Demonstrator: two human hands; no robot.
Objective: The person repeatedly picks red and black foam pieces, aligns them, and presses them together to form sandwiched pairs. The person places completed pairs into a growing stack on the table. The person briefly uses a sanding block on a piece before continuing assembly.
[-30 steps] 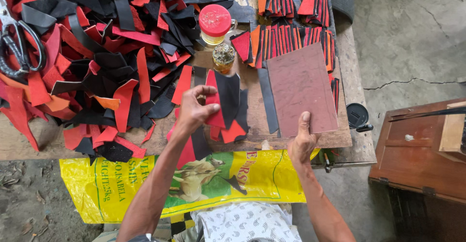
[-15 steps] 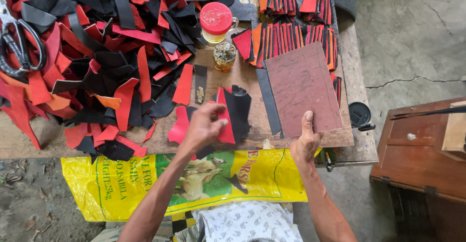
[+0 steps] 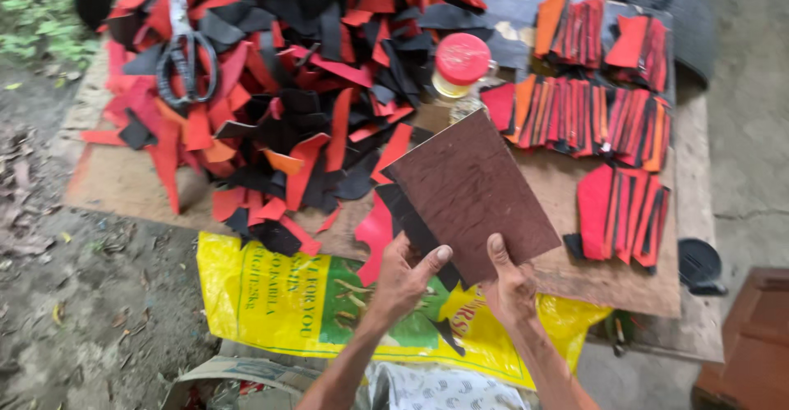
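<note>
Both hands' fingers (image 3: 437,255) grip brown board (image 3: 472,192) above yellow printed sack (image 3: 271,295)

The brown board (image 3: 470,192) covers most of the black piece (image 3: 415,228) and part of the red piece (image 3: 376,233) beneath it, so their shapes cannot be told. The left hand (image 3: 403,277) hides its own fingers behind those pieces. The scissors (image 3: 185,44) lose their blade tips at the top edge. The wooden box (image 3: 752,344) is cut off at the right and bottom edges. Print on the yellow sack (image 3: 279,295) is too blurred to make out.
</note>
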